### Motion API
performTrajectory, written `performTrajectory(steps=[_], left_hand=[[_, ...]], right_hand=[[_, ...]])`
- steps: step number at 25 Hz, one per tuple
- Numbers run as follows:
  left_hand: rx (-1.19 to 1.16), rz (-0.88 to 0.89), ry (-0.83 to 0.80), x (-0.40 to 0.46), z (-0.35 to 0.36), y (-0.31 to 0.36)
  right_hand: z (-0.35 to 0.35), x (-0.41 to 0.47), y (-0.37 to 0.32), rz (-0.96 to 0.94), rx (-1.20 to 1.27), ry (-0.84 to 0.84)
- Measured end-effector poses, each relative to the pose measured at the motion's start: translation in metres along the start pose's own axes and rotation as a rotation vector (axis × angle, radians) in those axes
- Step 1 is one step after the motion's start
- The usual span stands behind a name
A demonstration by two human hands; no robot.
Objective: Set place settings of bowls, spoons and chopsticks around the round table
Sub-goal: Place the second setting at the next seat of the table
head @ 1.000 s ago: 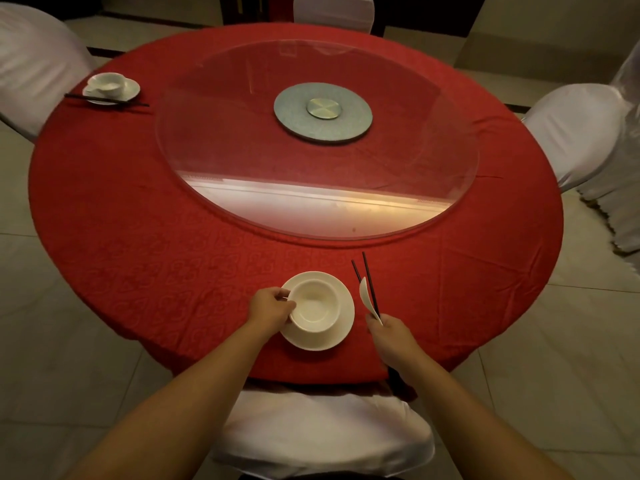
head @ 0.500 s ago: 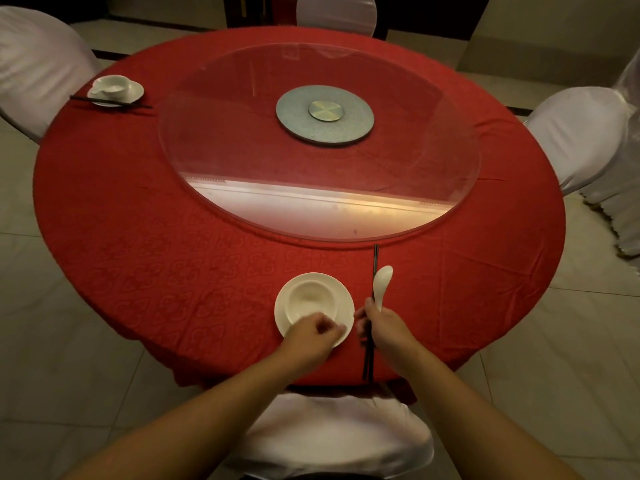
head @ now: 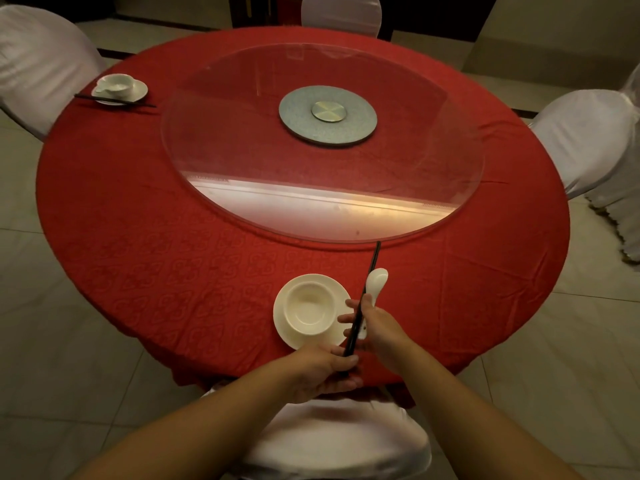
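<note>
A white bowl (head: 309,311) sits on a white saucer (head: 281,320) at the near edge of the round red table (head: 138,237). Just right of it, my right hand (head: 381,330) holds a white spoon (head: 376,280) and black chopsticks (head: 370,271) that point toward the table's middle. My left hand (head: 322,374) grips the near end of the chopsticks at the table's edge. At the far left, a finished setting has a bowl (head: 116,85) on a saucer (head: 138,92) with chopsticks (head: 138,104) beside it.
A glass turntable (head: 242,133) on a grey hub (head: 328,115) covers the table's middle. White-covered chairs stand at the near edge (head: 339,441), far left (head: 38,64), far side (head: 341,12) and right (head: 588,140). Tiled floor surrounds the table.
My left hand left the bowl and came right to take the chopsticks' near end. My right hand lowered the spoon and chopsticks beside the saucer.
</note>
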State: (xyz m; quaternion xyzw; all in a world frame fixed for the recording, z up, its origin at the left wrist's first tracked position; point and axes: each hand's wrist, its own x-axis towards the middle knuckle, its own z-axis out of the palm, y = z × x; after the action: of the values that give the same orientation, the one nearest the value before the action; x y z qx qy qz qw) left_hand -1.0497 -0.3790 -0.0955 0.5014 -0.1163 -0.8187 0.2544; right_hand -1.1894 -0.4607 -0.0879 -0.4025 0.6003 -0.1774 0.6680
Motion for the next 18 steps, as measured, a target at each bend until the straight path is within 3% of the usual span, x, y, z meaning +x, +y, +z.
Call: performTrajectory(steps=[5,12,18], left_hand=[[-0.161,-0.055,0.031,0.016,-0.005,-0.010],[-0.254,-0.110,0.028,0.036,-0.009,-0.022],[-0.264,-0.106,0.041,0.046,-0.008,-0.026]], right_hand=[[-0.007,0.007,0.022,-0.068,-0.052,0.298],[-0.005,-0.003,0.047,0.134,-0.013,0.139],[0.004,0.008,0.052,0.159,0.049,0.178]])
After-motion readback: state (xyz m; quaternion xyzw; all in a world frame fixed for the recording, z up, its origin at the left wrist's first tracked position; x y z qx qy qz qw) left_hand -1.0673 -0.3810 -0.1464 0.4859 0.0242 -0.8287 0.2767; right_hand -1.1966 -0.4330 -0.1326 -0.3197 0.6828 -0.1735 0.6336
